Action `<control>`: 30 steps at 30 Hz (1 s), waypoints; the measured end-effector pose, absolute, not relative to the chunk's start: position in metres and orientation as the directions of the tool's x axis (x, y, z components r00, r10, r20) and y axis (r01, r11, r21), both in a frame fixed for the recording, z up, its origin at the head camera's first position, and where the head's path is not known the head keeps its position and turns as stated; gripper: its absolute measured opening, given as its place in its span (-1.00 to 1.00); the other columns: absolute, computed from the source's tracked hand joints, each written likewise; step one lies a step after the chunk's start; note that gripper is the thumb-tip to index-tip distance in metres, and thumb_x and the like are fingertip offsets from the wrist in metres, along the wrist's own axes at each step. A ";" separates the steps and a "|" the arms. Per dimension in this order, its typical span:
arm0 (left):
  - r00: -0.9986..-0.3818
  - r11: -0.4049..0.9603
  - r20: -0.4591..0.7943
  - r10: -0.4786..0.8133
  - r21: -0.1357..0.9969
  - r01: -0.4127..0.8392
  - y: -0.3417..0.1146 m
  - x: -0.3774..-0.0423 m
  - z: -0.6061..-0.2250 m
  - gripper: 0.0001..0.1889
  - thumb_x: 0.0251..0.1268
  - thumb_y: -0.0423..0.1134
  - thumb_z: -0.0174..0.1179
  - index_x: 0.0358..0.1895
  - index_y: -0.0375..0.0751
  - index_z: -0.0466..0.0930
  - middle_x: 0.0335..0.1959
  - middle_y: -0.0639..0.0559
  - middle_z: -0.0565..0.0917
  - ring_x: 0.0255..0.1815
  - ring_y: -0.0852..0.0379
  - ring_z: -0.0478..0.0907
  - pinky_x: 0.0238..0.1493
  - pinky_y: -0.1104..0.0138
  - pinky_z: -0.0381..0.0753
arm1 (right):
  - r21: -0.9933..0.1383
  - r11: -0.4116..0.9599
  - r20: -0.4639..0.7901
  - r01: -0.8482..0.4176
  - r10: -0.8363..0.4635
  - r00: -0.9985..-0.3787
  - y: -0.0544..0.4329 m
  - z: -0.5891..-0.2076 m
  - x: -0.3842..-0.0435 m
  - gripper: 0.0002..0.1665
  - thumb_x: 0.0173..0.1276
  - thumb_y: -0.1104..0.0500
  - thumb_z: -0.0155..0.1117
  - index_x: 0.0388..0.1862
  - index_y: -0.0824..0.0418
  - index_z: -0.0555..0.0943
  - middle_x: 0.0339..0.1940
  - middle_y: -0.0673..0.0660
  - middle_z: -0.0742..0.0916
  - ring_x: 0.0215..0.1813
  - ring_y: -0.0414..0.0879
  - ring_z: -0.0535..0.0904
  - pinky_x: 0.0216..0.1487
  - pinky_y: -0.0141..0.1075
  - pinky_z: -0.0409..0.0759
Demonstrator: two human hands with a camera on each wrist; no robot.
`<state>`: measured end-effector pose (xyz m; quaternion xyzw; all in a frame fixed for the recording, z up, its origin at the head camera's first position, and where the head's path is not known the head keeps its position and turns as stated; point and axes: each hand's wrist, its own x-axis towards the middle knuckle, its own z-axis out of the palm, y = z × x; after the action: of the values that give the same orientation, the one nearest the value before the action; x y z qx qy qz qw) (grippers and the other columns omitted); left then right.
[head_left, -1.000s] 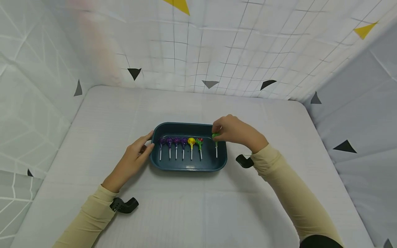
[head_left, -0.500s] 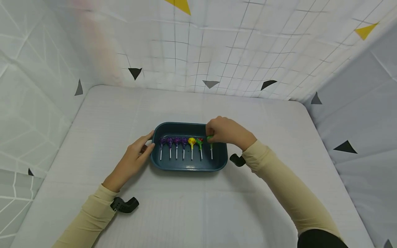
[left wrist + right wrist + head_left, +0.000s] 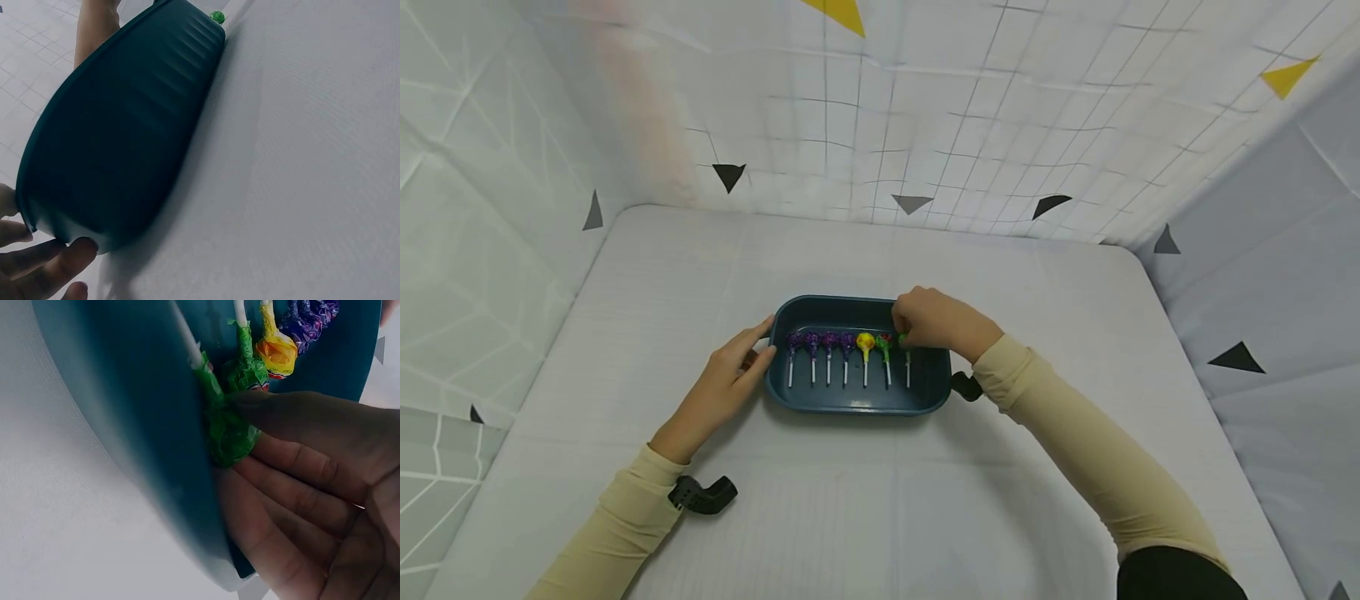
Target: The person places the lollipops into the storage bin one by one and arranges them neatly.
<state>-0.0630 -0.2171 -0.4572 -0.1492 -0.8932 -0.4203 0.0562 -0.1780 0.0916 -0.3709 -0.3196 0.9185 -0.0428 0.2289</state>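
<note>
A dark teal tray [image 3: 816, 400] lies on the white surface with a row of wrapped lollipops in it. From the left come several purple lollipops [image 3: 812, 343], a yellow one [image 3: 865, 342] and a green one [image 3: 886, 350]. My right hand [image 3: 942, 321] pinches another green lollipop [image 3: 228, 437] by its wrapped head between thumb and fingers, inside the tray's right end. Its white stick points toward me, close beside the neighbouring green lollipop [image 3: 245, 372]. My left hand [image 3: 721, 390] touches the tray's left end, fingertips [image 3: 81, 247] against the outer wall.
A green ball-shaped wrapper [image 3: 217, 17] shows on the surface beyond the tray's far end in the left wrist view; the right arm hides that spot in the head view. White sheets with a grid pattern [image 3: 925, 108] and dark triangles enclose the work surface.
My right hand has moved left with the green lollipop, bringing it from the tray's right side close to the other green one. The left hand has stayed at the tray's left end.
</note>
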 end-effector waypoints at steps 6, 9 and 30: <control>-0.953 0.601 0.215 0.215 0.740 0.303 -0.217 -0.063 -0.456 -0.45 0.65 -0.26 0.05 0.57 -0.34 0.26 0.37 -0.29 0.56 -0.19 0.00 0.66 -0.08 0.08 0.66 | -0.211 0.780 -0.381 -0.589 -0.621 -0.685 0.088 -0.371 -0.178 -0.89 0.29 0.23 0.52 -0.30 0.24 0.74 -0.34 0.09 0.78 -0.33 -0.09 0.62 -0.20 -0.22 0.65; -0.954 0.602 0.213 0.213 0.740 0.300 -0.218 -0.063 -0.456 -0.45 0.65 -0.26 0.05 0.57 -0.33 0.26 0.35 -0.30 0.57 -0.18 -0.01 0.66 -0.07 0.06 0.66 | -0.197 0.772 -0.382 -0.604 -0.628 -0.678 0.086 -0.372 -0.178 -0.90 0.29 0.24 0.51 -0.34 0.23 0.72 -0.36 0.08 0.77 -0.35 -0.11 0.59 -0.22 -0.23 0.64; -0.950 0.601 0.221 0.219 0.737 0.309 -0.217 -0.063 -0.458 -0.45 0.64 -0.26 0.06 0.57 -0.35 0.27 0.28 -0.28 0.62 -0.20 0.02 0.64 -0.10 0.09 0.66 | -0.123 0.768 -0.400 -0.628 -0.618 -0.677 0.081 -0.376 -0.175 -0.91 0.31 0.25 0.49 -0.33 0.23 0.72 -0.33 0.10 0.78 -0.36 -0.10 0.59 -0.20 -0.23 0.66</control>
<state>-0.0635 -0.2171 -0.4578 -0.1478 -0.8930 -0.4216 0.0539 -0.1750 0.0807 -0.3759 -0.3403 0.9156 0.0123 0.2137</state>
